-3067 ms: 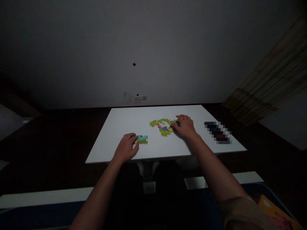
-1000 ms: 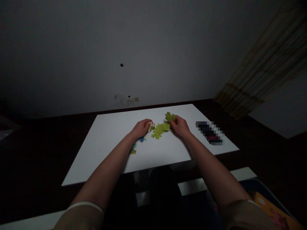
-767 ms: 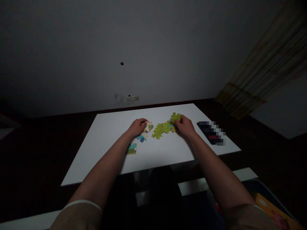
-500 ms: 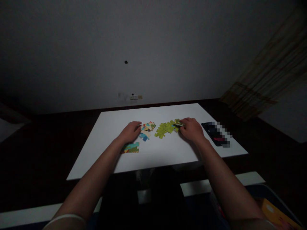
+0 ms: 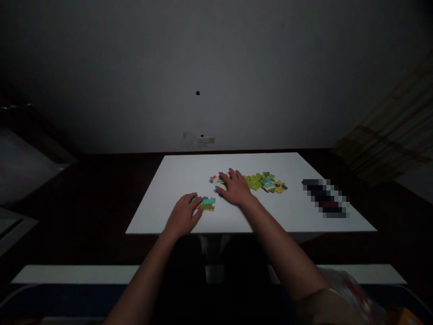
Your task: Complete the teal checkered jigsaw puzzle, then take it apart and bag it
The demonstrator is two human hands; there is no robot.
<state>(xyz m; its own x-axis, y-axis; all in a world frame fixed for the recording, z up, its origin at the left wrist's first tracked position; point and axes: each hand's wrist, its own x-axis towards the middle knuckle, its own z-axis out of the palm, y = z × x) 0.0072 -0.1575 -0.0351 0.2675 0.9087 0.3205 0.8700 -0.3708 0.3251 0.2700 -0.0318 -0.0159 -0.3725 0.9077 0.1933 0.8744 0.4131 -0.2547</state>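
A white table point(image 5: 176, 180) stands in a dim room with jigsaw pieces on it. My left hand point(image 5: 183, 215) lies near the front edge, its fingertips touching a small joined block of teal and yellow pieces point(image 5: 207, 203). My right hand point(image 5: 234, 187) lies flat with fingers spread on a cluster of pale and blue pieces point(image 5: 216, 181). To the right of that hand lies a spread of green pieces point(image 5: 264, 181) mixed with teal and yellow ones.
A dark, blurred-out flat object point(image 5: 324, 197) lies at the table's right side. A grey wall with a socket plate point(image 5: 206, 140) stands behind. The dark floor surrounds the table. A pale strip point(image 5: 84, 273) runs below the front edge.
My right hand has left the green pieces and crossed left onto the pale cluster. My left hand has pulled back from that cluster to the teal block near the front edge.
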